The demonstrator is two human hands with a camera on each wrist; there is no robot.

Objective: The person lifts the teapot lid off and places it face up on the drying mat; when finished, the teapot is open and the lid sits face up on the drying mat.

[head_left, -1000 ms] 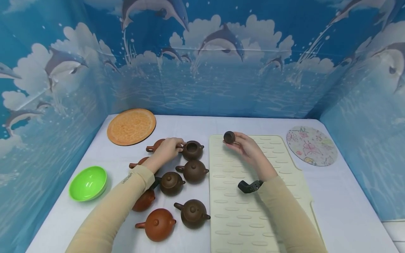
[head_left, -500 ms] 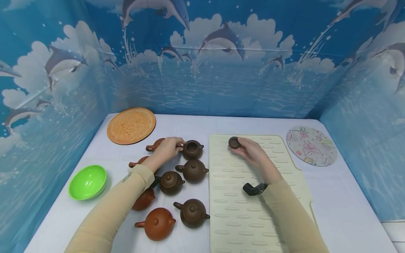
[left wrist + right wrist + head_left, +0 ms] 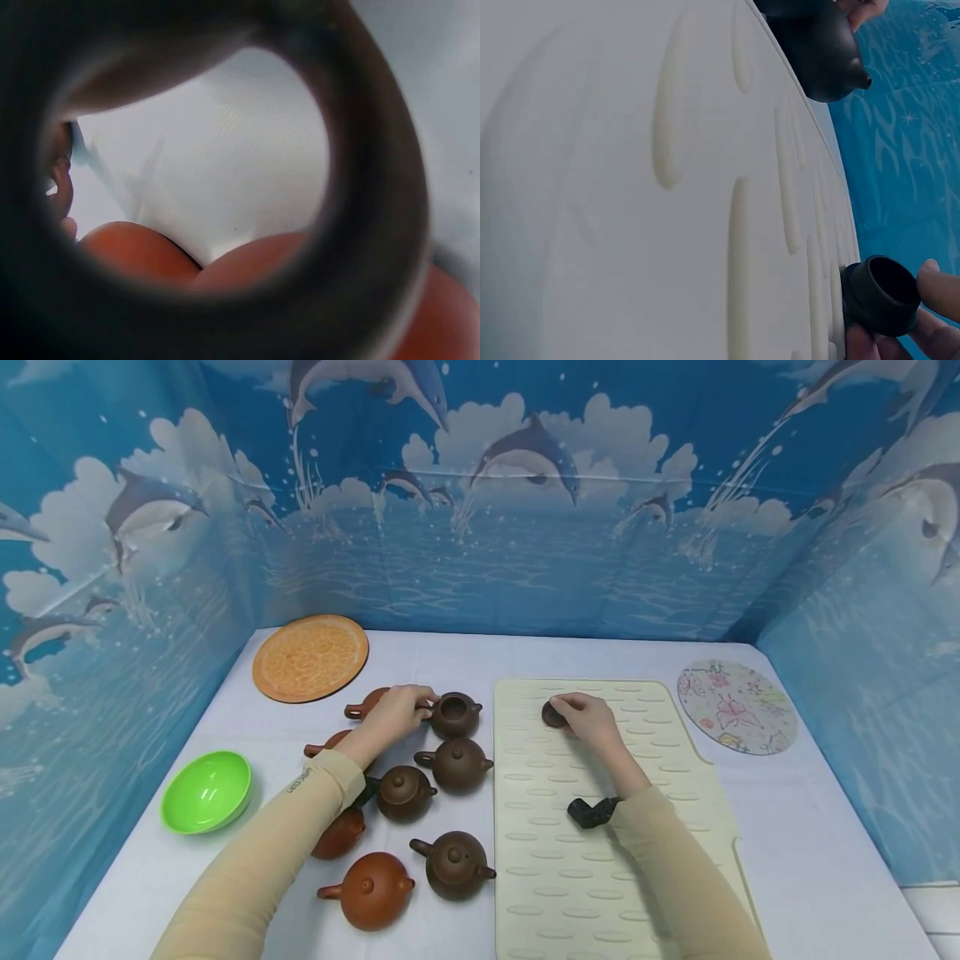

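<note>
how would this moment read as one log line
left hand: holds lidless pot | right hand: holds lid over mat | lid-mat contact: unclear | other dark pots: lidded

PLACE: screened-off work area | SIGNS: dolphin-print sheeting (image 3: 480, 560) on three sides, white table (image 3: 787, 827) | BUILDING: cannot tell

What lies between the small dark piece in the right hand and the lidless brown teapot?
No object: the head view shows only cream mat and white tablecloth between the piece and the teapot.
</note>
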